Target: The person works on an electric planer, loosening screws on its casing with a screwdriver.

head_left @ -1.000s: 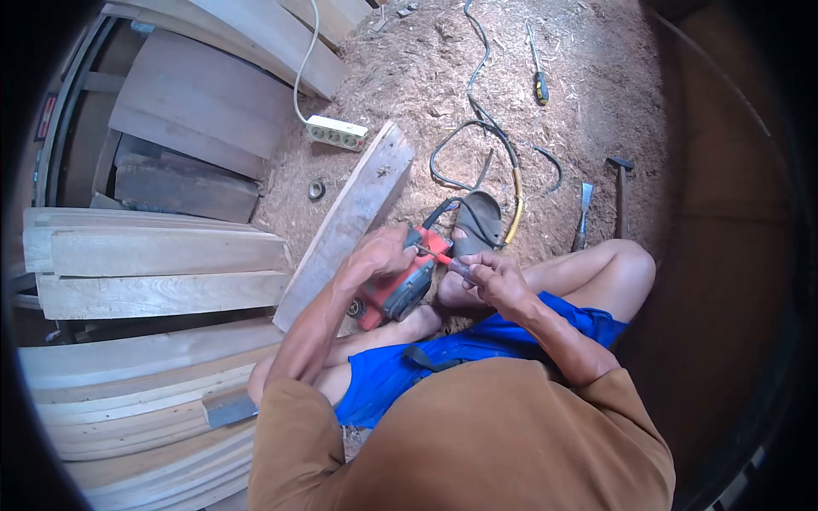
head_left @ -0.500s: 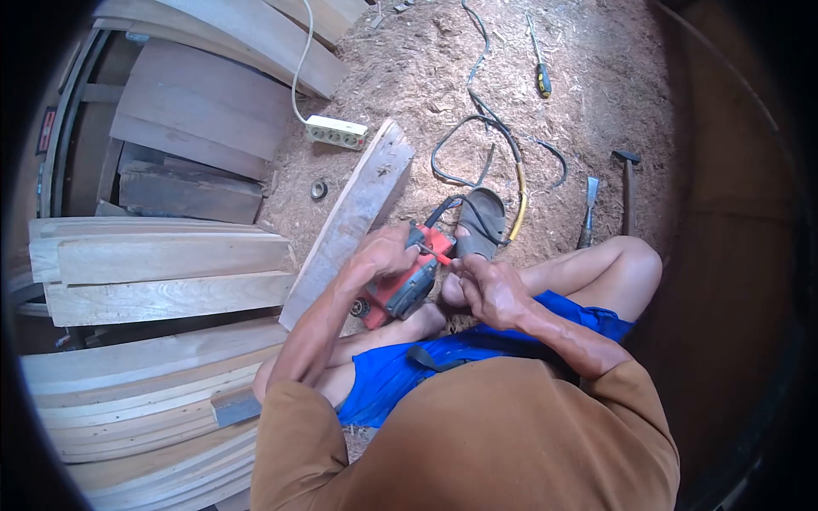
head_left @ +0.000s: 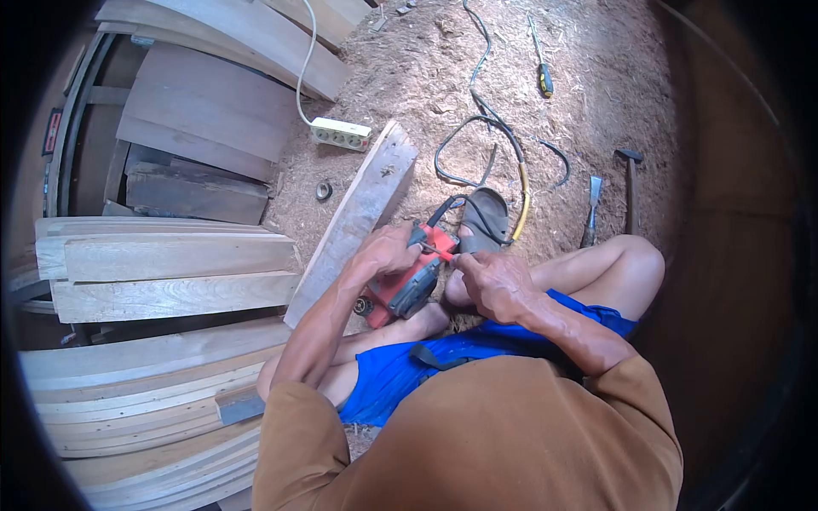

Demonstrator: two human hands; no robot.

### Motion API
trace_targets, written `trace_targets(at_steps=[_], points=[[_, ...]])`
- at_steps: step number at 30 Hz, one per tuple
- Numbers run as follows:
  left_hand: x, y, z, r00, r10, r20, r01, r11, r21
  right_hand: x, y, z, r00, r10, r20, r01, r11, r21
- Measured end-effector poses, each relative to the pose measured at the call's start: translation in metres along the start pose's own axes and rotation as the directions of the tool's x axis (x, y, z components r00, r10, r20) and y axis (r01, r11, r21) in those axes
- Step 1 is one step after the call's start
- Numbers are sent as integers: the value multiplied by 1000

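A red and grey electric planer (head_left: 413, 288) rests tilted by my bare foot, against my lower leg. My left hand (head_left: 388, 251) is closed on its upper end, beside the dark handle. In my right hand (head_left: 494, 285) is a small screwdriver (head_left: 443, 255) with a red handle, held in a pinch. Its thin shaft points left, toward the planer and my left fingertips. Where the tip meets the planer is hidden by my left fingers. The planer's dark cord runs over a grey sandal (head_left: 487, 213).
A long board (head_left: 354, 221) lies left of the planer. Stacked planks (head_left: 170, 260) fill the left side. A white power strip (head_left: 341, 134), a black roll (head_left: 324, 191), a long screwdriver (head_left: 544, 81), a curved blade (head_left: 558, 162), a chisel (head_left: 593, 200) and a hammer (head_left: 630, 183) lie on shavings.
My right hand has turned slightly on the screwdriver, its fingers now curled more around the handle. My left hand and the planer stay in place. The view shifts slightly.
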State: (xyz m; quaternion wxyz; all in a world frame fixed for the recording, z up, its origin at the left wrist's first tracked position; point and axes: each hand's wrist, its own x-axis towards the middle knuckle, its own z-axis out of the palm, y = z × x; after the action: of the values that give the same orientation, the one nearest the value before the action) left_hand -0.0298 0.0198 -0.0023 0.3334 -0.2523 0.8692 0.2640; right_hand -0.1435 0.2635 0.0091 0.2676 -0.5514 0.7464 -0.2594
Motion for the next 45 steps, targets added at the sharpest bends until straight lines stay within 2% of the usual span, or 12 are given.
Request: trace_targets(at_steps=[6, 9, 12, 14, 16, 19, 23, 26, 29, 35, 41, 45], points=[[-4, 4, -3, 1000, 23, 3, -23, 999, 26, 1, 15, 23, 971, 34, -238, 50, 939, 339], [1, -5, 7, 991, 114, -70, -113, 993, 19, 9, 13, 25, 895, 380, 232, -405, 477, 780], [0, -3, 7, 997, 67, -48, -67, 998, 7, 16, 6, 8, 785, 428, 448, -580, 253, 774], [-2, 1, 3, 997, 61, -45, -61, 998, 10, 9, -6, 0, 932, 342, 119, -356, 810, 466], [-3, 1, 3, 998, 47, -37, -47, 999, 5, 3, -14, -1, 996, 83, -19, -82, 995, 49], [-1, -1, 6, 999, 30, -30, -30, 1000, -3, 2, -26, -9, 994, 68, 88, -63, 996, -60], [-1, 0, 6, 999, 38, -31, -38, 999, 12, 1, 9, 18, 983, 184, 15, -174, 900, 398], [-2, 2, 5, 998, 45, -35, -45, 999, 15, 8, 13, 12, 915, 331, 233, -386, 544, 745], [-2, 0, 8, 997, 59, -43, -58, 998, 20, 7, 6, 10, 885, 370, 284, -445, 488, 751], [0, -3, 12, 995, 81, -56, -79, 996, 36, 2, 3, 16, 957, 277, 87, -277, 781, 560], [-3, -6, 14, 995, 70, -76, -68, 997, 26, 1, 18, 11, 759, 278, 588, -527, -266, 807], [-5, 1, 5, 999, 25, -47, -24, 1000, 20, 0, 27, 29, 786, 287, 548, -510, -203, 836]])
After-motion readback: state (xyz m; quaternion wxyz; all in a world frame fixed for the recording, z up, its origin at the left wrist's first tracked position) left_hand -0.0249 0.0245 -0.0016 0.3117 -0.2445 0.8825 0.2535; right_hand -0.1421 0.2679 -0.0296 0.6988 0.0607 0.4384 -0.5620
